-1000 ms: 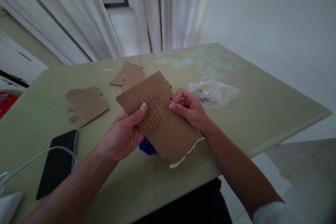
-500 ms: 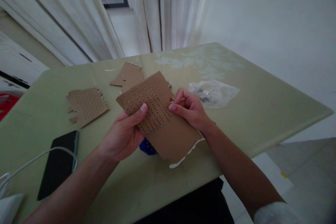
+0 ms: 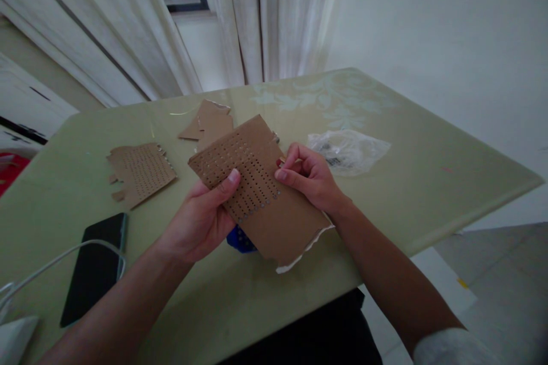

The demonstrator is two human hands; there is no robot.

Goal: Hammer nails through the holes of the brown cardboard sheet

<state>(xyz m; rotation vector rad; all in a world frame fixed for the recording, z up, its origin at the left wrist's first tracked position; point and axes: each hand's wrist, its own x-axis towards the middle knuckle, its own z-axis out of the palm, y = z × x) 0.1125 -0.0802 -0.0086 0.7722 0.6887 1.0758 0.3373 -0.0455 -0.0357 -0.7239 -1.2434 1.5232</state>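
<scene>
A brown piece of cardboard (image 3: 291,222) with rows of small holes is tilted up above the table. My left hand (image 3: 205,219) grips its left side, thumb on the front and fingers behind. Several small metallic dots sit along the lowest row of holes. Beside its right edge my right hand (image 3: 312,179) is closed in a pinch. Something tiny, reddish and shiny shows at those fingertips, too small to name. Partly hidden under the cardboard is a blue object (image 3: 241,240) with small things in it.
Another punched cardboard piece (image 3: 143,174) lies at left, torn cardboard scraps (image 3: 214,125) behind. A clear plastic bag (image 3: 353,151) is at right. A black phone (image 3: 96,265) with a white cable (image 3: 100,242) across it lies front left on the table (image 3: 411,182).
Almost nothing differs. Both hands and the cardboard keep their positions; the whole view has shifted very slightly.
</scene>
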